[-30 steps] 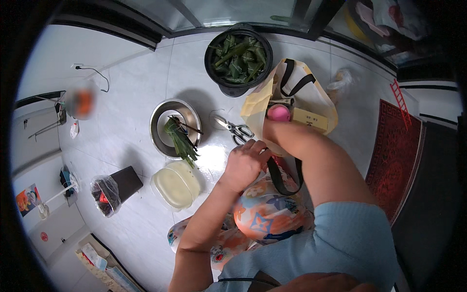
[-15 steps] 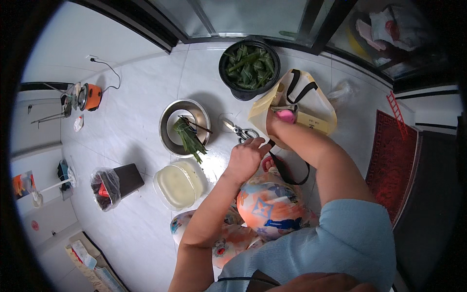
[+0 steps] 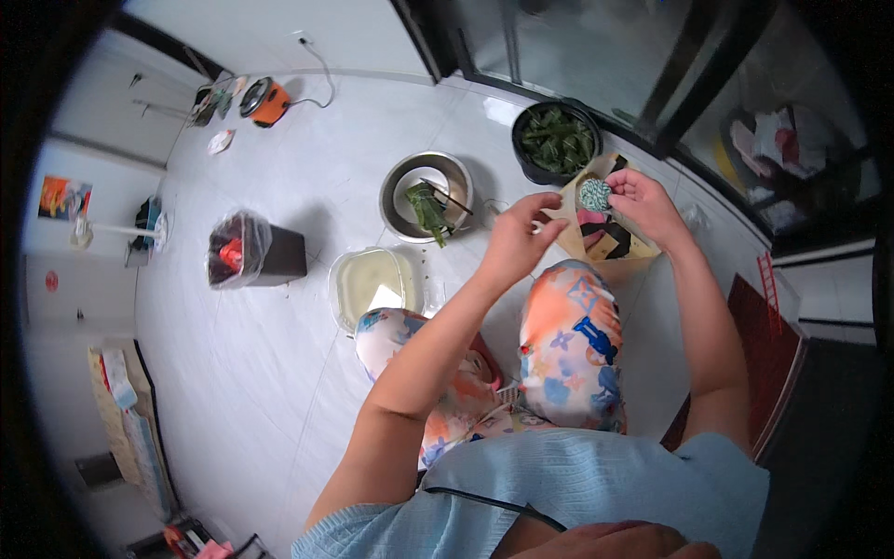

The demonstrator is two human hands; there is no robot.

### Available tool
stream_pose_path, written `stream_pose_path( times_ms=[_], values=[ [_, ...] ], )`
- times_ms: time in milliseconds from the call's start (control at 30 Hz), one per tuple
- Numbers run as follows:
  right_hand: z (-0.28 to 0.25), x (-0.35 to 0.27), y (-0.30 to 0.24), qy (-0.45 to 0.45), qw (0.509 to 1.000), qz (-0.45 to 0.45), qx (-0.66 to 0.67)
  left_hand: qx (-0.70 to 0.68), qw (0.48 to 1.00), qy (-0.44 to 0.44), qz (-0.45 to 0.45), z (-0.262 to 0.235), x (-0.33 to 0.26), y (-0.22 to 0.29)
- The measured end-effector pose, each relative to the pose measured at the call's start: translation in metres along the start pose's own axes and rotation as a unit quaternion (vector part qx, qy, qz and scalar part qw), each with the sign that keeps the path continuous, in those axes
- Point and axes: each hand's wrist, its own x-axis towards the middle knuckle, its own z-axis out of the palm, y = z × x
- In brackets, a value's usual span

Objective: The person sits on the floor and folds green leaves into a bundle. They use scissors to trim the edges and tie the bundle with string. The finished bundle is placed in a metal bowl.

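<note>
A ball of green-and-white string (image 3: 595,194) is pinched in the fingertips of my right hand (image 3: 644,207), held over the mouth of a pale yellow bag (image 3: 567,233). My left hand (image 3: 523,240) hovers at the bag's left side, fingers apart and holding nothing. Inside the bag, something pink (image 3: 589,216) and dark items show in part. Just beyond the bag stands a black pot (image 3: 523,170) full of green leaf-wrapped bundles (image 3: 557,140). Left of my left hand, a steel basin (image 3: 386,197) holds a white bowl and tied green leaves (image 3: 428,211).
A translucent tub of cloudy liquid (image 3: 337,291) sits before my knees. Farther left are a dark lined bin (image 3: 282,253) and an orange cooker (image 3: 270,104) with a cord. Glass doors (image 3: 577,56) rise behind the pot. A red mat (image 3: 745,345) lies at right.
My right hand has come up out of the bag with the string ball. My left hand has let go of the black strap and opened. The view has shifted.
</note>
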Motion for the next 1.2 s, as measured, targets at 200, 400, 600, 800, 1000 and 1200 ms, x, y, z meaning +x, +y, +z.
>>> stream_pose_path(
  times_ms=[200, 400, 600, 800, 1000, 1200],
  values=[
    [0.059, -0.026, -0.056, -0.055, 0.995, -0.071, 0.032, -0.219, 0.974, 0.059, -0.022, -0.011, -0.038, 0.058],
    [0.127, -0.053, -0.087, -0.12, 0.987, -0.09, 0.056, -0.319, 0.939, 0.079, -0.097, -0.053, -0.093, 0.063],
    [0.152, -0.052, -0.077, -0.099, 0.981, -0.067, -0.151, -0.366, 0.903, 0.219, -0.056, -0.084, -0.124, 0.069],
    [0.186, -0.066, -0.092, -0.179, 0.918, -0.186, -0.299, -0.313, 0.909, 0.273, -0.048, -0.109, -0.165, 0.043],
    [0.229, -0.105, -0.091, -0.235, 0.837, -0.272, -0.412, -0.075, 0.896, 0.437, -0.003, -0.084, -0.185, -0.001],
    [0.248, -0.124, -0.114, -0.316, 0.811, -0.292, -0.395, 0.127, 0.905, 0.404, 0.028, -0.05, -0.224, -0.002]
  ],
)
